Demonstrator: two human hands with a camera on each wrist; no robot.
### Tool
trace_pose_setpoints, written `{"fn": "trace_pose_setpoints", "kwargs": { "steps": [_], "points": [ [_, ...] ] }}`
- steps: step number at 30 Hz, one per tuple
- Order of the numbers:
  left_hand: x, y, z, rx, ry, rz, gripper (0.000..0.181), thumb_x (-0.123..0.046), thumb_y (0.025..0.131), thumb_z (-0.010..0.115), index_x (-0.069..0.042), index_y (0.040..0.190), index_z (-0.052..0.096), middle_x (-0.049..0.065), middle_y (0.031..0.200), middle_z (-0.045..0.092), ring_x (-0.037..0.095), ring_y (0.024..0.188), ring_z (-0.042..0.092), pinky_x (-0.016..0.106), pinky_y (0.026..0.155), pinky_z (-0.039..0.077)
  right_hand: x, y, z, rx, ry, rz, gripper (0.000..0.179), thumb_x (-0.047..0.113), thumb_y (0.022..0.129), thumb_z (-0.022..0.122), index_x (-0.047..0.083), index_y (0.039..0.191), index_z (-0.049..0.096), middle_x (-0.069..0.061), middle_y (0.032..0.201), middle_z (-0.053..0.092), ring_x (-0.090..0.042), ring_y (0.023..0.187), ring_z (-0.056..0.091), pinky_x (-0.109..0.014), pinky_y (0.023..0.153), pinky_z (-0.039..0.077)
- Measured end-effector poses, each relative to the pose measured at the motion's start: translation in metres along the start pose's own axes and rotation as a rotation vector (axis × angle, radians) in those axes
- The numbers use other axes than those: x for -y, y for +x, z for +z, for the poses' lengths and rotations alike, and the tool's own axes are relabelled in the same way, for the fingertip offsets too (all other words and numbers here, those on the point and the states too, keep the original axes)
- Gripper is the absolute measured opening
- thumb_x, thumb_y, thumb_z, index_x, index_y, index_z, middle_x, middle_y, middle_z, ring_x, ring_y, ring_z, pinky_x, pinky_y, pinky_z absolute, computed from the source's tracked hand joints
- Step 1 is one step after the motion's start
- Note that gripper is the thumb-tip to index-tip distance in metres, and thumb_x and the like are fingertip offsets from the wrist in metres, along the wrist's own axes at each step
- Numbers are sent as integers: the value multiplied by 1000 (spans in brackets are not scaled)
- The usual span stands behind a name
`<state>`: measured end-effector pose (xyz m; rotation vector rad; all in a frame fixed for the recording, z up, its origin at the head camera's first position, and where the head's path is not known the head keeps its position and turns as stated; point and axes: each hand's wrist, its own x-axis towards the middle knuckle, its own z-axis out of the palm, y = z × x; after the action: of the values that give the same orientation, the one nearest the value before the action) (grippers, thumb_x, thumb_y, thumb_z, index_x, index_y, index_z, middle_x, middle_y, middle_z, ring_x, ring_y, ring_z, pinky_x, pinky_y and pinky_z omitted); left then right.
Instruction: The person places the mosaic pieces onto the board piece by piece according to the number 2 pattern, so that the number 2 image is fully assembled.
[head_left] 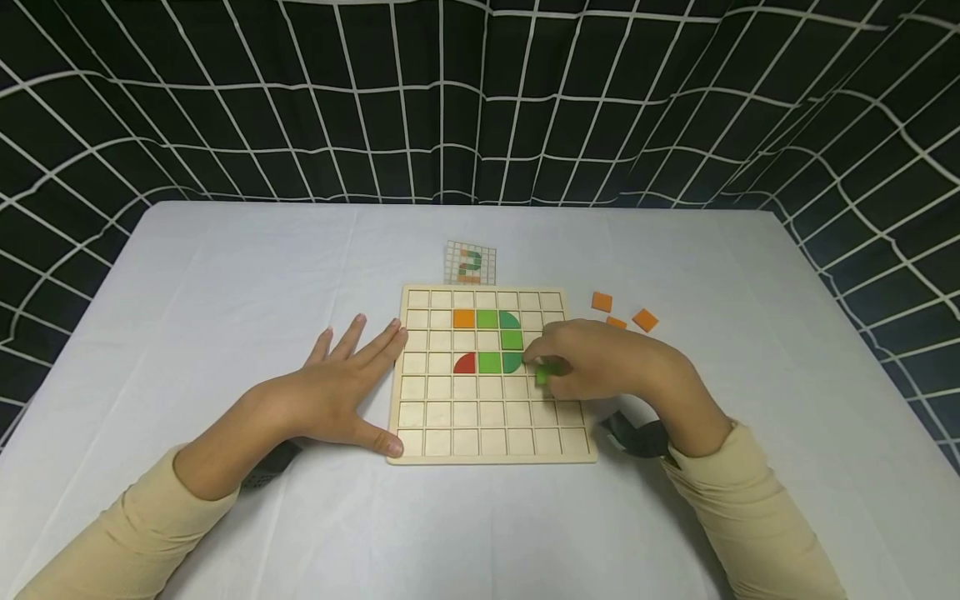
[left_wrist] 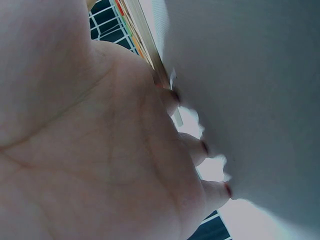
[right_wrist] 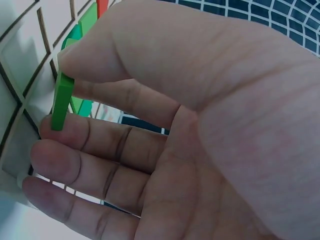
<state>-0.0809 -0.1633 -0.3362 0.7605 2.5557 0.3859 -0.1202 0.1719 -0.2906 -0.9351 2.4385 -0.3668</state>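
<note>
Over the right half of a wooden grid board [head_left: 465, 442], my right hand [head_left: 592, 358] pinches a green square tile [right_wrist: 62, 102] between thumb and fingers, close above the cells. The board holds an orange square tile [head_left: 463, 319], several green squares [head_left: 487, 319], two darker green quarter-round tiles [head_left: 508, 320] and a red quarter-round tile [head_left: 466, 363], laid in a curve. My left hand [head_left: 333, 392] lies with fingers spread, index fingertip and thumb at the board's left edge. In the left wrist view its palm [left_wrist: 100, 150] fills much of the picture.
A small pattern card [head_left: 470, 263] with a coloured grid figure lies at the board's back edge. Loose orange square tiles [head_left: 645, 320] are on the white tablecloth [head_left: 225, 275] right of the board, one partly hidden by my right hand. A dark curtain with white grid lines [head_left: 480, 100] surrounds the table.
</note>
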Motion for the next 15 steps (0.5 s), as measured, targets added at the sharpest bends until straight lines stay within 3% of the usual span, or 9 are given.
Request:
{"fn": "trace_pose_setpoints", "kwargs": {
  "steps": [3,10,15],
  "points": [
    [0,0,0,1,-3,1,138,-85,66,66,-9,162,2,5,168,-4,44,149,-13,70,111,-6,2,0,0,-6,-3,-6,27,4,83,67,12,108,73,2,86,57,-17,82,50,-32,71,44],
    [-1,0,0,-5,8,5,138,-84,66,67,-8,162,4,7,168,-2,45,148,-13,71,111,-5,7,4,2,-38,-26,-92,11,8,86,67,19,83,64,2,79,52,-13,75,45,-31,67,42],
    [-1,0,-1,-3,5,2,138,-85,65,66,-8,162,4,7,168,-2,45,148,-12,71,111,-6,11,6,6,-63,-29,-106,7,10,88,71,16,88,68,4,79,52,-13,76,47,-30,67,43]
  ]
}}
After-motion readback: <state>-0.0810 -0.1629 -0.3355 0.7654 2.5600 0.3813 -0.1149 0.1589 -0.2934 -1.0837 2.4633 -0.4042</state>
